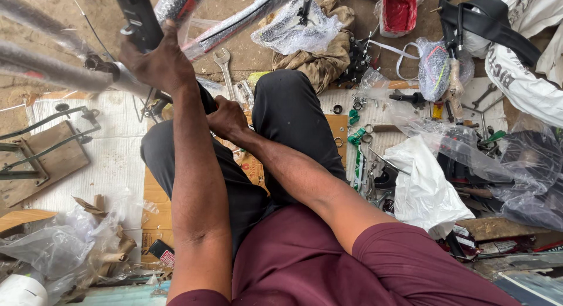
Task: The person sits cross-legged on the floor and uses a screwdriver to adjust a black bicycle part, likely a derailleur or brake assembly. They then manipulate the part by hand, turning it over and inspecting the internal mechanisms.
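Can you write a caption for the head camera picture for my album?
Seated person's left hand grips a wrapped bike frame; right hand works between the knees.

The spanner [223,68] is bright, smooth metal; the tube [56,71] is wrapped in glossy clear plastic; the board [50,162] is matt, rough wood; the trousers [293,121] are dull cloth.

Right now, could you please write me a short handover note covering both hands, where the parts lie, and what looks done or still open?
Left hand: grip closed around the wrapped bicycle frame, holding it up in front of the seated person.
Right hand: low between the knees, below the frame; what its fingers hold is hidden.
Parts: combination wrench on the ground just beyond the knees; small rings and fittings and plastic bags to the right.
Done: frame tubes are partly unwrapped.
Left: loose hardware is not yet fitted.
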